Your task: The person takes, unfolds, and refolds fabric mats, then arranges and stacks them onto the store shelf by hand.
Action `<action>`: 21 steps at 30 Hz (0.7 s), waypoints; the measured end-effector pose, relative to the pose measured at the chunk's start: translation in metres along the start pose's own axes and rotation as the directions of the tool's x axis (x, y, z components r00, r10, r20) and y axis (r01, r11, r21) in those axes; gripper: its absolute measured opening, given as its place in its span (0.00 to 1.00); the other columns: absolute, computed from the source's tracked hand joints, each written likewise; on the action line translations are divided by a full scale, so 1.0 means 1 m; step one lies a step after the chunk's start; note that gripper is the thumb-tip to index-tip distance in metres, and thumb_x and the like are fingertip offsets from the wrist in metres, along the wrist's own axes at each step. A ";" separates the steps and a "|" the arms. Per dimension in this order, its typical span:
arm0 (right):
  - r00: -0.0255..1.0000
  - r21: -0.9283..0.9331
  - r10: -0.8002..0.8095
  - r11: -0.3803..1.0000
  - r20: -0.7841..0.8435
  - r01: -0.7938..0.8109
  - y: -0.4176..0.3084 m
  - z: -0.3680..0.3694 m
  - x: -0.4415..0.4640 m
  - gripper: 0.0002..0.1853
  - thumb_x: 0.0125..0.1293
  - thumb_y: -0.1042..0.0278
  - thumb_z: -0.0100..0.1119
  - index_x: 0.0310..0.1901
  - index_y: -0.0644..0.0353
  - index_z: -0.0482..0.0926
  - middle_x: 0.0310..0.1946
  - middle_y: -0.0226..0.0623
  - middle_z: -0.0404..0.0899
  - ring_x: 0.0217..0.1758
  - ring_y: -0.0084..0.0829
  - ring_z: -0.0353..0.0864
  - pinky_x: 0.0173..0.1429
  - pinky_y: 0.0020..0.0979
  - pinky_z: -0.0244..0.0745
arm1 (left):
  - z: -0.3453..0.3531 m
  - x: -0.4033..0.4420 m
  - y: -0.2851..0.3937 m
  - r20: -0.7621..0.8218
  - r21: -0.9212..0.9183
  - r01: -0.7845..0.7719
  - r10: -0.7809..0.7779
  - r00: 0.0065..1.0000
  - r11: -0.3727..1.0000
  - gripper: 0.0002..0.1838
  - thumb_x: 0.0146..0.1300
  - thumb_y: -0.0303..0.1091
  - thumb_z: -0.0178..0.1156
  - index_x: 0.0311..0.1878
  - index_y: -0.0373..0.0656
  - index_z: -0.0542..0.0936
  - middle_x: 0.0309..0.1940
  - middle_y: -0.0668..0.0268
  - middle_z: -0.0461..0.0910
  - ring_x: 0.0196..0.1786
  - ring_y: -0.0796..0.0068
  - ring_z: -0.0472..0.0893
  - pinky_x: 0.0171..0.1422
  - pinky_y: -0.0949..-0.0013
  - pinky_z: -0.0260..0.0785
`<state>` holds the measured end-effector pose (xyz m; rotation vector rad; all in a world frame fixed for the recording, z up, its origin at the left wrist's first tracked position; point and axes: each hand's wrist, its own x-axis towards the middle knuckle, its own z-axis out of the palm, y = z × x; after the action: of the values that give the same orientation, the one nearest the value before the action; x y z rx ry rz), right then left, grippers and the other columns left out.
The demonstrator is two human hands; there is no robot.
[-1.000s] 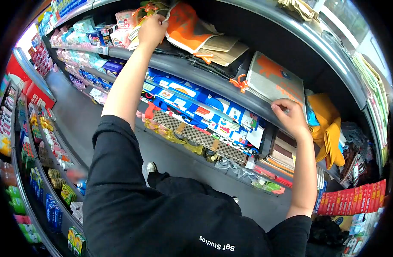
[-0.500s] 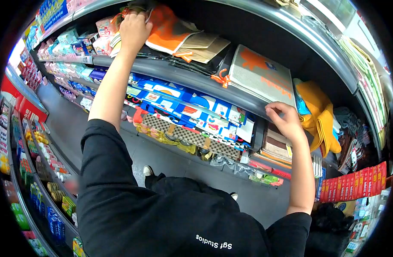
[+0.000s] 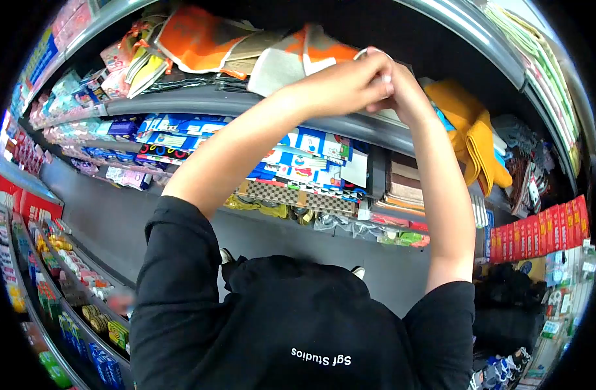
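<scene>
My left hand (image 3: 353, 84) and my right hand (image 3: 407, 94) meet at the upper shelf, their bent fingers close together and overlapping. What the fingertips hold is hidden or too small to tell. Behind and beside them lies a grey and orange cloth (image 3: 278, 65), its near part partly covered by my left hand and forearm. Left of it rests another orange, white-edged cloth (image 3: 197, 39). A mustard-yellow cloth (image 3: 470, 130) hangs over the shelf edge to the right of my right hand.
The grey shelf edge (image 3: 181, 103) runs below the cloths. Blue patterned packs (image 3: 304, 146) lie on the level beneath. Red boxes (image 3: 538, 231) stand at the right. Another stocked shelf (image 3: 83, 273) curves along the left, with grey floor (image 3: 161, 227) between.
My left hand has left the orange cloth and moved right to meet my right hand. The grey and orange cloth now extends farther left, no longer flat and squared. The view has shifted.
</scene>
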<state>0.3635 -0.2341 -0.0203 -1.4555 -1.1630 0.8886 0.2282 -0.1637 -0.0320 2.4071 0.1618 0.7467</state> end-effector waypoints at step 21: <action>0.837 -0.706 -0.416 0.706 -0.356 0.051 0.056 -0.039 0.046 0.19 0.61 0.53 0.52 0.41 0.61 0.81 0.34 0.49 0.81 0.36 0.44 0.81 0.47 0.40 0.73 | -0.049 -0.034 -0.059 -0.213 0.797 0.350 -0.315 0.925 0.491 0.23 0.55 0.47 0.57 0.50 0.43 0.75 0.42 0.53 0.78 0.47 0.57 0.78 0.51 0.57 0.69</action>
<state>0.4233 -0.2006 -0.0653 -1.8957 -1.2895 -0.1685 0.1762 -0.1001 -0.0507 3.0691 1.2325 0.5871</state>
